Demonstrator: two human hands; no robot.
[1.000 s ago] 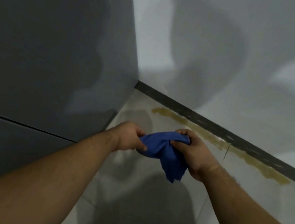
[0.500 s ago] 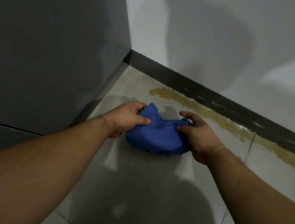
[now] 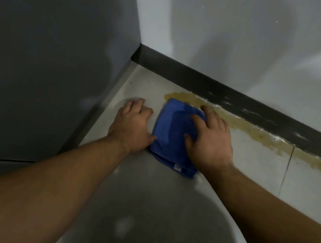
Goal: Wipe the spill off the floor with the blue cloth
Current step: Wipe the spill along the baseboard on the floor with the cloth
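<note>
2 hands in view: 1 left hand (image 3: 132,124) flat on the floor (image 3: 243,167) with fingers spread, 1 right hand (image 3: 209,139) flat with fingers spread on top of the cloth. 1 blue cloth (image 3: 170,129), folded, just right of the left hand and under the right hand, with 1 small white tag (image 3: 177,167) at its near edge below the right wrist. 1 yellowish spill (image 3: 259,135), a single long streak running from just beyond the right hand's fingertips off to its right. 1 dark baseboard (image 3: 243,105) beyond both hands. 2 bare forearms. 1 tile joint line (image 3: 287,166) right of the right hand.
</note>
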